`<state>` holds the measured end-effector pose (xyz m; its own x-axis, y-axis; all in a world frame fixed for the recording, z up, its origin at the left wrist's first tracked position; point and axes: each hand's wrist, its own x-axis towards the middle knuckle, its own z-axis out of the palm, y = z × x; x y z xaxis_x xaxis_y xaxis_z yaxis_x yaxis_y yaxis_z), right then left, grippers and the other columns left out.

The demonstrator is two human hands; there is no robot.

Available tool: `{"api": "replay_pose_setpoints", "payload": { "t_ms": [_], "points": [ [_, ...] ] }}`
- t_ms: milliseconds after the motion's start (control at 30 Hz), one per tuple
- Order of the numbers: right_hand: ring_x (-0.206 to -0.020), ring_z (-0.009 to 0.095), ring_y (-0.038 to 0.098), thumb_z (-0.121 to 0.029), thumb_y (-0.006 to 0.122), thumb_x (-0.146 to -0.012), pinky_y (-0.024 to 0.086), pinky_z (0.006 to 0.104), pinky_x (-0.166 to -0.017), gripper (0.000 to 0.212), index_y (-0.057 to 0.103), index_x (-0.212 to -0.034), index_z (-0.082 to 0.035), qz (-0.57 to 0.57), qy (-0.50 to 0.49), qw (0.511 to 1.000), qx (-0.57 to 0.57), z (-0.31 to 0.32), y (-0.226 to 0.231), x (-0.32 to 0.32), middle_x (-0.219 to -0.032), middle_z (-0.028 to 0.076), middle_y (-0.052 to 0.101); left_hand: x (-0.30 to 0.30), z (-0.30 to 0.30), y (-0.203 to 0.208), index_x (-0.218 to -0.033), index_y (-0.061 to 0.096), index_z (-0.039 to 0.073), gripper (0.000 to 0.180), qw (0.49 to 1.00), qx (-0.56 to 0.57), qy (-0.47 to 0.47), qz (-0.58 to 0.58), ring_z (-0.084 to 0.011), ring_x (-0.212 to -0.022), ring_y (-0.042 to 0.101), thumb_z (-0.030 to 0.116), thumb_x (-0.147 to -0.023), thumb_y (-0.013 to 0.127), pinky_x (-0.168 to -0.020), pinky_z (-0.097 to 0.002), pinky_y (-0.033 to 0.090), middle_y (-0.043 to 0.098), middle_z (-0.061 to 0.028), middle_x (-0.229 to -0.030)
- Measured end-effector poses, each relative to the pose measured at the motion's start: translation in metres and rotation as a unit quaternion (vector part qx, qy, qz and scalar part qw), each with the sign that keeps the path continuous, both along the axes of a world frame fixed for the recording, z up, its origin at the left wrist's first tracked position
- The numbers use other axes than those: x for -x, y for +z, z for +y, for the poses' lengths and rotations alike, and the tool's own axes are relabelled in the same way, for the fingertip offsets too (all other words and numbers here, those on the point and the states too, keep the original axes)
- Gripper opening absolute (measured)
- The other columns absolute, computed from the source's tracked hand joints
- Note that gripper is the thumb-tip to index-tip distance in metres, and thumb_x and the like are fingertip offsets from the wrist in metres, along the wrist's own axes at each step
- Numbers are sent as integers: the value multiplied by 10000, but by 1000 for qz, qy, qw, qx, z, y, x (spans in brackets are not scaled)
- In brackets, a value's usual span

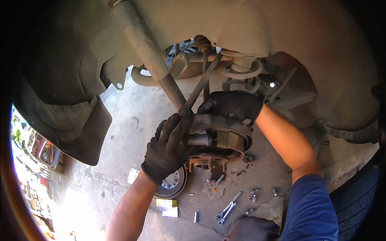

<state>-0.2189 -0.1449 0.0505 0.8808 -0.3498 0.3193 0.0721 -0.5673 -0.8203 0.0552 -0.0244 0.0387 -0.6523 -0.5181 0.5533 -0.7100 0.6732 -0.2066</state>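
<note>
A drum brake assembly [225, 134] hangs in the wheel well with its drum off. Below its brake shoes, the hub [209, 160] shows several studs. My left hand [167, 146], in a black glove, grips the assembly's left side. Its fingers reach up to the lower end of the shock absorber [142, 44]. Along the top, behind the rim of the assembly, is my right hand [233, 105], also gloved in black. Its fingers are curled and partly hidden, and what they hold cannot be made out.
A coil spring [243, 72] stands behind my right hand. Below lie a brake drum [183, 186], a yellow and white packet [168, 207], two ratchet tools [228, 209] and several sockets. A fender liner [86, 136] hangs at left; a tyre [358, 205] is at lower right.
</note>
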Motion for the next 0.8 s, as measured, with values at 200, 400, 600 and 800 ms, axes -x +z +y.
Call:
{"api": "replay_pose_setpoints", "payload": {
  "t_ms": [200,400,600,800],
  "points": [
    [-1080,194,701,-299,689,-979,530,356,-1004,483,701,-1337,25,51,-21,998,40,-9,-1,0,-1186,136,772,1,10,4,-1278,667,-7,554,1000,14,3,18,-356,-1332,608,260,-816,817,-943,-442,629,579,-149,-1485],
    [-1119,177,691,-274,647,-1027,524,339,-1018,437,690,-1340,27,99,-61,992,-43,1,4,1,-1216,112,760,-1,6,-3,-1288,636,8,604,998,46,5,41,-354,-1374,569,269,-784,845,-965,-414,620,559,-155,-1480],
    [-1186,198,668,-146,660,-994,527,342,-1055,412,644,-1365,32,142,-124,981,44,6,9,11,-1318,85,702,0,5,-10,-1183,679,29,401,995,24,13,94,-365,-1383,550,264,-869,763,-980,-461,611,517,-148,-1530],
    [-1301,285,638,-216,437,-1128,541,372,-1112,471,467,-1505,65,26,67,918,-389,-1,19,22,-1469,217,588,3,8,-21,-1179,685,36,427,989,65,19,130,-331,-1393,560,247,-830,809,-972,-429,616,531,-111,-1524]
  ]
}}
